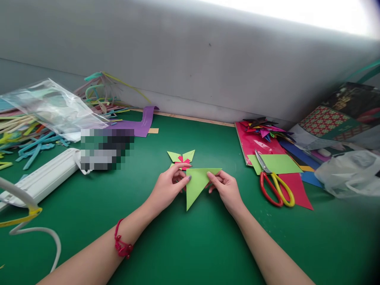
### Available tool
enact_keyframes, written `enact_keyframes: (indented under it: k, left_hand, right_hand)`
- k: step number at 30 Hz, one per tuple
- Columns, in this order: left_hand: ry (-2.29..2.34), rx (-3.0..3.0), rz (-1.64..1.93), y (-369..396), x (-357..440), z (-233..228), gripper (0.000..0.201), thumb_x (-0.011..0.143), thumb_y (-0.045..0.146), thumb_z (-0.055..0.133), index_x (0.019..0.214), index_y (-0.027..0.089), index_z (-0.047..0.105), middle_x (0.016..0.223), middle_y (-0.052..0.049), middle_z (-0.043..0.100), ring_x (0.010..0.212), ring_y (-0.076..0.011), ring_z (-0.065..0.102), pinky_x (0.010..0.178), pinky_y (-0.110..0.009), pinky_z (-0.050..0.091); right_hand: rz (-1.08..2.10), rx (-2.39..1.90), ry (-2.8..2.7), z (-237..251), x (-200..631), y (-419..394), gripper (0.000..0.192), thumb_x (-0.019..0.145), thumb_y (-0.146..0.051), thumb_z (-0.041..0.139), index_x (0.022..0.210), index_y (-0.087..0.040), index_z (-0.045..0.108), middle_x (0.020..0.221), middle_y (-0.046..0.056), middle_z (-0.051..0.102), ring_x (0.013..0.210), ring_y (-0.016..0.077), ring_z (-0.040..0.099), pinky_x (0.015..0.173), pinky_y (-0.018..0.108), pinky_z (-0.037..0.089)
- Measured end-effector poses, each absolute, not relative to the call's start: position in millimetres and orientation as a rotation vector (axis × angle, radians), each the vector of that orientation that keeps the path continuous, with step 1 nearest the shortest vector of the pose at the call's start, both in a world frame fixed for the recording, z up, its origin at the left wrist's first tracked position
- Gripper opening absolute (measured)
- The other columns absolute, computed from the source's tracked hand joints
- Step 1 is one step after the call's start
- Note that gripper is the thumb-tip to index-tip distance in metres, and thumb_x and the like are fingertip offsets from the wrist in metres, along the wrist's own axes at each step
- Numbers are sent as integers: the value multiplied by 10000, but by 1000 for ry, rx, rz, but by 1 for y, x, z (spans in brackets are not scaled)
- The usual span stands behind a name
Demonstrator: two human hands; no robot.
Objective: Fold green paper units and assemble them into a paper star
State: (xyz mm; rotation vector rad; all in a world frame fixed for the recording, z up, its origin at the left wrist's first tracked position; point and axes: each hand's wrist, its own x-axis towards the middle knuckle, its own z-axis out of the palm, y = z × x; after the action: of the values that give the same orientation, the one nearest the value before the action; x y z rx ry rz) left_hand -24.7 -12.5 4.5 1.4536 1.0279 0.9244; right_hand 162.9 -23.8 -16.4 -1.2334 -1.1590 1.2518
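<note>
Between my two hands is a light green paper triangle, its long point hanging toward me. My left hand pinches its upper left corner, thumb in front. At the right slanted side, my right hand grips the paper between thumb and fingers. Just beyond lies a folded paper piece with green points and a red middle, partly hidden by my left fingers and the triangle. A red bracelet hangs on my left wrist.
Scissors with red and yellow handles lie on green and red paper at right. Folded paper pieces pile up behind. A plastic bag sits far right. At left are a white power strip, paper strips and a clear sleeve.
</note>
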Motion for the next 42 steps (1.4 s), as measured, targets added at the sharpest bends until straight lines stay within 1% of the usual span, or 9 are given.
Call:
enact_keyframes:
  k: [5, 11, 22, 27, 30, 33, 35, 39, 42]
  left_hand:
    - [1047, 1466, 815, -14, -24, 3, 200, 786, 329, 511, 932, 198, 548, 616, 31, 519, 527, -123, 539, 531, -241, 466]
    - [998, 1484, 757, -13, -23, -2, 260, 786, 314, 519, 1025, 215, 523, 609, 49, 479, 512, -115, 545, 537, -242, 459]
    - [913, 1561, 530, -16, -23, 2, 254, 800, 324, 482, 997, 180, 551, 690, 14, 538, 529, -107, 548, 530, -231, 465]
    - [931, 1531, 690, -16, -23, 4, 362, 805, 290, 485, 1161, 221, 485, 623, 43, 469, 506, -109, 546, 525, -232, 473]
    - [958, 1507, 811, -14, -24, 5, 413, 819, 286, 476, 1229, 253, 439, 680, 25, 527, 525, -108, 545, 552, -243, 492]
    - [971, 1627, 791, -14, -26, 6, 326, 831, 310, 467, 1147, 264, 536, 848, -16, 609, 661, -136, 589, 638, -267, 513]
    - [968, 1791, 792, -15, -26, 8, 297, 813, 282, 505, 1102, 269, 570, 1050, -34, 593, 898, -184, 582, 775, -300, 497]
    - [974, 2192, 826, -18, -27, 6, 512, 760, 73, 510, 1223, 286, 460, 1425, -45, 232, 1290, -258, 235, 1002, -424, 319]
    - [982, 2473, 858, -17, -28, 1, 504, 773, -29, 407, 1130, 300, 544, 1446, -15, 176, 1317, -251, 155, 1031, -478, 243]
  right_hand:
    - [1229, -1260, -1190, -15, 162, -24, 260, 743, -439, 578, 747, -180, 591, 621, 20, 592, 548, 134, 550, 430, 226, 463]
    - [1179, -1234, -1103, -14, 162, -24, 248, 749, -431, 574, 791, -186, 566, 645, 6, 573, 533, 114, 526, 412, 210, 463]
    - [1077, -1285, -1082, -15, 166, -25, 308, 752, -467, 549, 623, -188, 550, 531, -20, 500, 440, 98, 468, 404, 214, 411]
    - [1157, -1269, -1114, -15, 164, -25, 323, 775, -502, 496, 725, -191, 568, 567, -10, 546, 439, 101, 491, 379, 212, 405]
    - [1217, -1257, -1205, -14, 161, -26, 283, 754, -448, 556, 856, -185, 578, 588, -6, 568, 484, 109, 521, 402, 206, 414]
    - [1161, -1285, -1198, -15, 160, -26, 272, 714, -393, 621, 884, -183, 593, 581, -9, 573, 515, 122, 532, 438, 222, 431]
    - [1106, -1313, -1162, -15, 163, -24, 256, 703, -382, 634, 870, -189, 611, 612, -6, 592, 532, 124, 536, 472, 235, 449]
    - [1110, -1349, -1180, -13, 173, -22, 232, 707, -369, 634, 871, -205, 634, 642, -12, 602, 555, 114, 534, 537, 237, 468]
    - [1179, -1356, -1280, -11, 176, -23, 233, 720, -378, 617, 866, -198, 637, 648, -6, 599, 562, 116, 532, 542, 241, 474]
